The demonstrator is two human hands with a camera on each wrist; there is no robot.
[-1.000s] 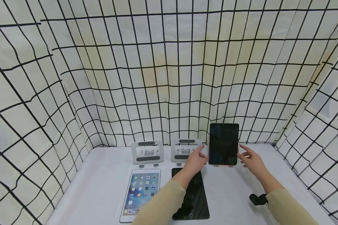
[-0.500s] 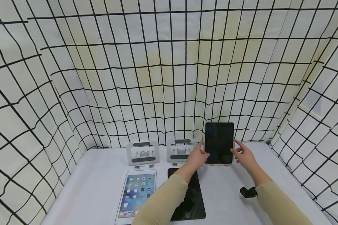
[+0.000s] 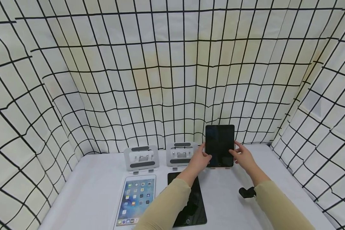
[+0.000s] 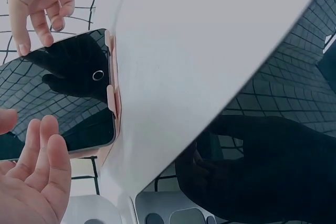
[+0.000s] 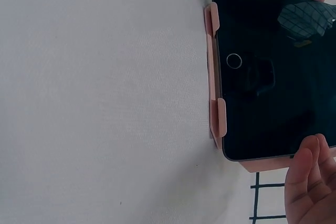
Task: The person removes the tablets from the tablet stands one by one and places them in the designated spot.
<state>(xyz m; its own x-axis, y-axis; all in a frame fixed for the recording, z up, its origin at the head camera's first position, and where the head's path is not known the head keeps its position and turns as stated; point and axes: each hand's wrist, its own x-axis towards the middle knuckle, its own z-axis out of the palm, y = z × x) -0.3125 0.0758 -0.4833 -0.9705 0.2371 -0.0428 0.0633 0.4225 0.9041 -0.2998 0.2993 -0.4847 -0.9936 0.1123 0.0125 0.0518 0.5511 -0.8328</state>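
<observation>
A black tablet (image 3: 219,140) leans upright in a pink stand (image 5: 213,72), its lower edge behind the two small front lips. My left hand (image 3: 198,159) holds the tablet's left edge, thumb at the front and index finger beside the edge. On the opposite edge my right hand (image 3: 245,159) pinches it, with the thumb on the screen side and fingers reaching behind. In the right wrist view the round home button shows near the bottom lips. Most of the pink stand is hidden behind the tablet.
Two grey stands (image 3: 144,164) with dark pads stand along the back to the left. In front lie a white tablet (image 3: 138,198) with a lit screen and a larger black tablet (image 3: 200,207), partly under my left sleeve. A gridded cloth wall (image 3: 172,80) rises behind.
Both hands have closed in from beside the upright tablet onto its two side edges. The head view has turned slightly right, shifting everything left.
</observation>
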